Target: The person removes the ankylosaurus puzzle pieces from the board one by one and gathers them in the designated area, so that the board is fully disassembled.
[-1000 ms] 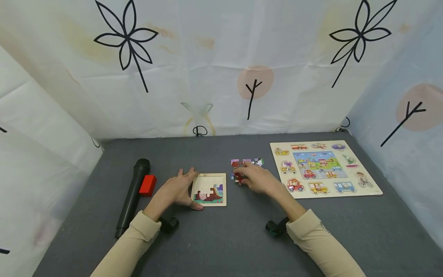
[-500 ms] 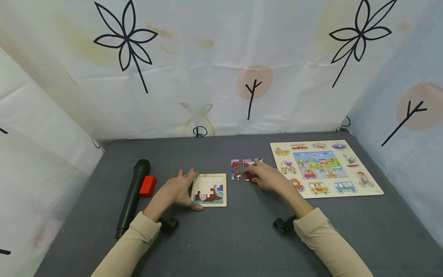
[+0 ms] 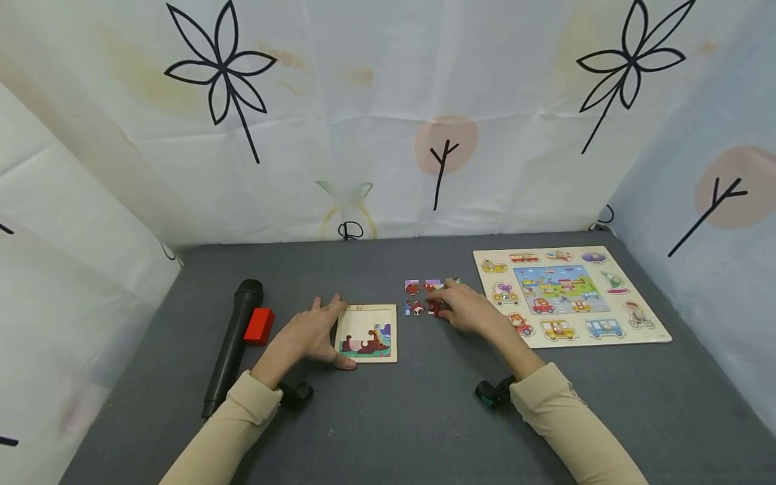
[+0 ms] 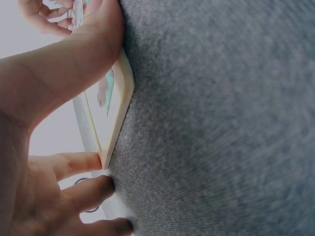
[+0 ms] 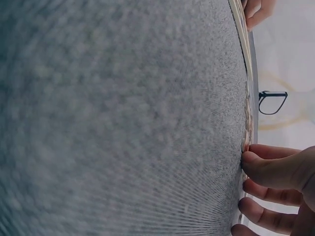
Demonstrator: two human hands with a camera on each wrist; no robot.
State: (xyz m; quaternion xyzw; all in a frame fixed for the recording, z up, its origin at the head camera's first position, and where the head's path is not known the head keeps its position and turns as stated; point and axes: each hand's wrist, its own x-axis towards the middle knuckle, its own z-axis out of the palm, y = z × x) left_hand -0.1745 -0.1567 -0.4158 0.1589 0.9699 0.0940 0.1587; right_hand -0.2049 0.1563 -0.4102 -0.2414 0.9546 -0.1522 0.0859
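Observation:
A small wooden puzzle tray [image 3: 366,311] lies flat on the grey table, a few jigsaw pieces [image 3: 366,346] fitted along its bottom and right side. My left hand [image 3: 312,331] rests spread at its left side; in the left wrist view the thumb [image 4: 101,37] lies over the near edge and a finger touches a corner. Right of the tray sit several loose pieces [image 3: 412,288]. Over them, my right hand [image 3: 463,308] pinches a brown puzzle piece [image 3: 434,308] between thumb and index finger, partly hidden by the fingers. The right wrist view shows this pinch [image 5: 266,160] edge-on, low at the table.
A larger wooden board [image 3: 570,330] with vehicle pictures lies at the right, close beyond my right hand. On the left are a black microphone [image 3: 232,350] and a red block [image 3: 259,326]. White patterned cloth [image 3: 388,162] hangs behind the table [image 3: 388,431].
My right hand has shifted rightward from the left loose pieces to the ones further right, then slightly back left. The left hand and the tray have stayed put.

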